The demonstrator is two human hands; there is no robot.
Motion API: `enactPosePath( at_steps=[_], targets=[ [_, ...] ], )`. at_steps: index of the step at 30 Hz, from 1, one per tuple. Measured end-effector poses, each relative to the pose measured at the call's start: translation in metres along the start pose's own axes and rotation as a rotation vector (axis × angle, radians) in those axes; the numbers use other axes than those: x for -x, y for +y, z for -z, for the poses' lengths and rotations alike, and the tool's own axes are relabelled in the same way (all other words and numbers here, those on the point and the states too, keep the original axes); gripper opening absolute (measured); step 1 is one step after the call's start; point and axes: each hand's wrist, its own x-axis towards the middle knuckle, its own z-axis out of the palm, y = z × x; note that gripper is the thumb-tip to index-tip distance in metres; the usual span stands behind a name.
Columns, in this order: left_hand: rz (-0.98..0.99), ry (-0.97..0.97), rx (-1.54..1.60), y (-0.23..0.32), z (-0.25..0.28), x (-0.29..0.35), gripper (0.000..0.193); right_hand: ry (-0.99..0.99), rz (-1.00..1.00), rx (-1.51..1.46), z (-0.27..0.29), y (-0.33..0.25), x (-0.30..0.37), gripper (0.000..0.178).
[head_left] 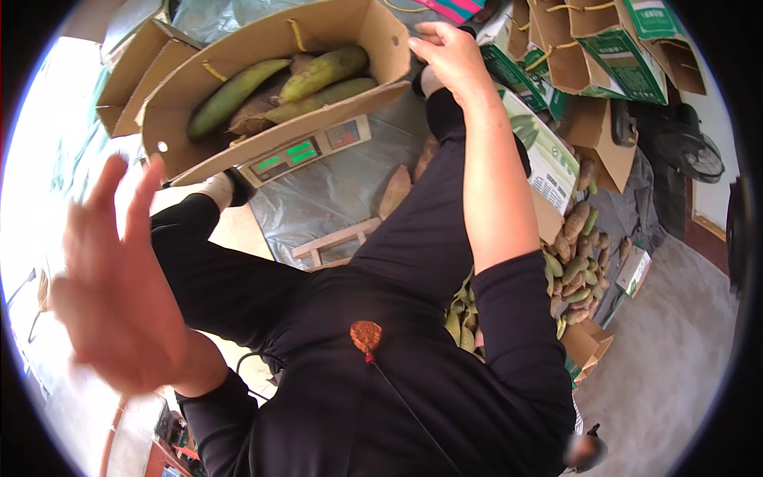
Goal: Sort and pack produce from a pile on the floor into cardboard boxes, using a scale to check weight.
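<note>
An open cardboard box [334, 30] with yellow cord loops sits on a scale [350, 133] with a lit green display. Inside lie several long, thick green and brownish vegetables or fruits [238, 97], whose exact kind I cannot tell. My right hand [455, 63] is at the box's right end, fingers stretched and apart; whether they touch the cardboard I cannot tell. Blurred by motion, my left hand [119, 278] is raised off the box's near left corner. Its fingers are spread, and nothing shows in it.
More green-and-brown cartons [588, 48] stand at the far right. A heap of brown and green produce [576, 270] lies on the right, near a black fan [687, 151]. Between my legs are plastic sheeting [310, 207] and a small wooden frame [334, 242].
</note>
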Motion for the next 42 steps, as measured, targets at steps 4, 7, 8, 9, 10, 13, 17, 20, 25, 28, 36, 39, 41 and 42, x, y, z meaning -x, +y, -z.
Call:
enactPosePath(
  at_steps=[4, 7, 8, 9, 10, 13, 17, 20, 25, 28, 36, 39, 41, 42],
  targets=[
    [0.368, 0.6, -0.78, -0.029, 0.046, -0.012, 0.03, -0.002, -0.034, -0.066, 0.002, 0.007, 0.0, 0.044],
    [0.739, 0.652, -0.896, -0.03, 0.09, -0.008, 0.036, -0.057, -0.085, -0.114, -0.008, -0.003, 0.001, 0.046],
    [0.857, 0.658, -0.859, -0.031, 0.111, 0.001, 0.043, -0.083, -0.117, -0.114, -0.009, -0.014, 0.003, 0.048],
    [0.95, 0.628, -0.848, -0.034, 0.127, 0.009, 0.051, -0.07, -0.13, -0.117, -0.01, -0.012, 0.001, 0.048],
    [1.052, 0.57, -0.914, -0.037, 0.137, 0.012, 0.06, -0.098, -0.133, -0.099, -0.01, -0.01, -0.001, 0.045],
    [1.24, 0.522, -0.867, -0.057, 0.161, 0.023, 0.065, -0.095, -0.171, -0.111, -0.013, -0.006, -0.004, 0.041],
    [1.288, 0.396, -0.574, -0.079, 0.181, 0.031, 0.049, -0.091, -0.194, -0.199, -0.019, 0.001, -0.009, 0.04],
    [1.307, 0.434, -0.514, -0.09, 0.184, 0.031, 0.033, -0.079, -0.21, -0.165, -0.023, -0.003, -0.01, 0.04],
    [1.282, 0.388, -0.416, -0.106, 0.207, 0.031, 0.024, -0.073, -0.233, -0.288, -0.027, 0.003, -0.015, 0.041],
    [1.263, 0.396, -0.397, -0.114, 0.222, 0.032, 0.019, -0.058, -0.237, -0.38, -0.032, 0.003, -0.018, 0.042],
    [1.044, 0.611, -0.735, -0.137, 0.243, 0.046, 0.008, -0.085, -0.24, -0.574, -0.029, -0.022, -0.013, 0.05],
    [1.042, 0.65, -0.705, -0.123, 0.256, 0.053, 0.009, -0.166, -0.206, -0.504, -0.036, -0.042, -0.016, 0.051],
    [1.043, 0.647, -0.708, -0.102, 0.27, 0.067, 0.007, -0.21, -0.175, -0.482, -0.05, -0.068, -0.019, 0.049],
    [1.038, 0.67, -0.708, -0.092, 0.277, 0.072, 0.007, -0.214, -0.154, -0.469, -0.053, -0.084, -0.02, 0.048]
  ],
)
